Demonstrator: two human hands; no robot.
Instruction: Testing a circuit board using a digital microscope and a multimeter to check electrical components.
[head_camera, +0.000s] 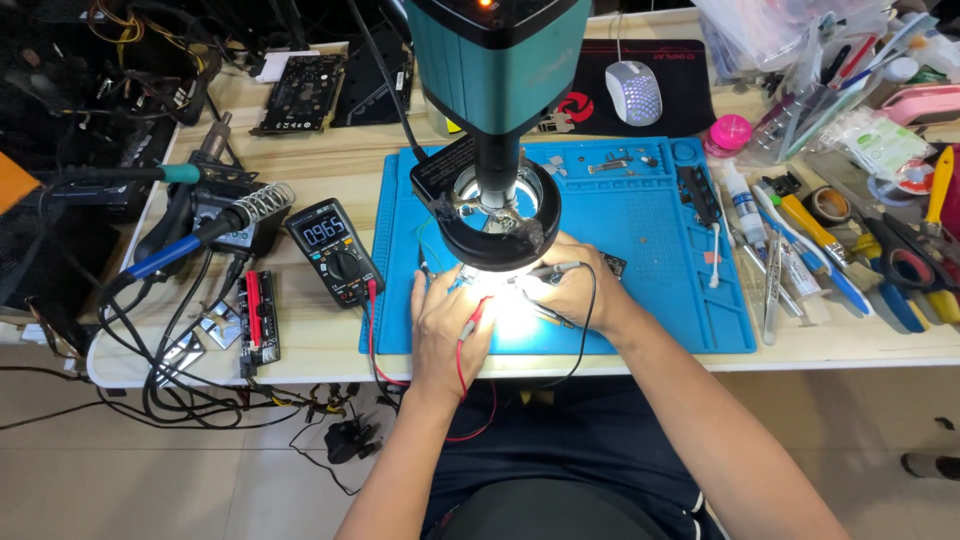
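**A:** What do my hands have?

**B:** Your left hand (447, 325) is curled around the red probe (472, 325), its grip closed, with the tip aimed into the glare under the microscope (497, 90). The red lead (462, 372) runs back over the wrist and off the tabletop (330, 345) edge.

**A:** And my right hand (572, 290)?

**B:** Its grip is closed on the black probe (553, 269), which lies across the knuckles pointing left. The black lead (592, 310) loops around the wrist.

**A:** Where is the board I am probing?

**B:** Between your hands, on the blue mat (650, 250), right under the ring light (500, 225). The light washes it out, so I cannot tell any detail; only a dark corner (614, 265) shows by your right hand.

**A:** What lies farther out?

**B:** The multimeter (335, 250) sits just left of the mat, display lit, with the red lead plugged in. Beyond it stands a soldering iron (215, 228) in its coil holder. A mouse (634, 92) rests on a black pad behind the mat. Tweezers, tubes and cutters (905, 265) are crowded along the right side.
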